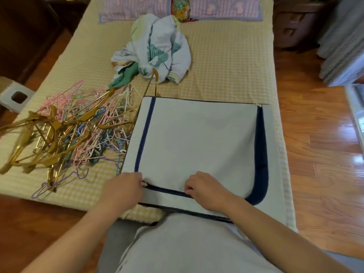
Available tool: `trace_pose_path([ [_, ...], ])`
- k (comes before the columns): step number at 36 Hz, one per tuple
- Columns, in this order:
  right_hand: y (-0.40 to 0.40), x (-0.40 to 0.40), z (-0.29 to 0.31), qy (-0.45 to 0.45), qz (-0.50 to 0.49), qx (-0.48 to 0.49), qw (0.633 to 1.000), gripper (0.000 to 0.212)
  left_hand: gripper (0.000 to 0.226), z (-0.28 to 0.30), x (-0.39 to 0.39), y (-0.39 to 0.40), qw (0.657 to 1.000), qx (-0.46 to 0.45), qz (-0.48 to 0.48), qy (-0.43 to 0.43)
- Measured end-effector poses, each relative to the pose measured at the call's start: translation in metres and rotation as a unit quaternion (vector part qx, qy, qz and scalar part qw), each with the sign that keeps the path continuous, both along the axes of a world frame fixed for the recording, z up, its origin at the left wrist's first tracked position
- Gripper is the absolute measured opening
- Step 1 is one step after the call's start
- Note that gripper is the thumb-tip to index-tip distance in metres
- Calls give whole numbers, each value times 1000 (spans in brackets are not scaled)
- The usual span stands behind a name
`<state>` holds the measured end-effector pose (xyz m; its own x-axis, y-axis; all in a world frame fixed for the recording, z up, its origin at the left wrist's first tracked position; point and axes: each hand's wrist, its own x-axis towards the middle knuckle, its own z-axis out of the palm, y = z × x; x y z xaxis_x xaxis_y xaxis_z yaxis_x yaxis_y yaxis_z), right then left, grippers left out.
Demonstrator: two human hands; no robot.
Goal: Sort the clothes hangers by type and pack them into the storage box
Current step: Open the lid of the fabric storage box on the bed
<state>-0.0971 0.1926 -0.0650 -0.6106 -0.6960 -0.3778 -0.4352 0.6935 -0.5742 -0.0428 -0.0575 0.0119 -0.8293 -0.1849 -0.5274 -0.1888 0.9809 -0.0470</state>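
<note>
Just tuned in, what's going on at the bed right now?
A person is working the near edge of a white fabric storage box with navy trim: the left hand and right hand both pinch along its zipper seam. The tangled pile of gold and pastel wire hangers lies unsorted on the yellow checked bed.

White fabric storage box (197,138) with navy zipper trim, gold hangers (45,134), pink, blue, purple and white wire hangers (102,138), yellow-and-white checked bedspread (226,62), white bundle of cloth (157,46) with teal print, lilac patterned pillows (226,6)
</note>
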Motion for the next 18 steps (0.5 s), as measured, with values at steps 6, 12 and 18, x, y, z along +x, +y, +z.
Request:
trace_pose_path([
  [6,-9,10,-3,-60,-70,35,995,21,21,1,-65,-55,992,-70,-96,40],
  [12,-9,23,-3,-83,-152,59,983,17,19,-15,-146,-71,956,-112,-239,129],
  [18,-11,37,8,-95,-242,82,962,12,19,-35,-224,-84,932,-124,-292,176],
])
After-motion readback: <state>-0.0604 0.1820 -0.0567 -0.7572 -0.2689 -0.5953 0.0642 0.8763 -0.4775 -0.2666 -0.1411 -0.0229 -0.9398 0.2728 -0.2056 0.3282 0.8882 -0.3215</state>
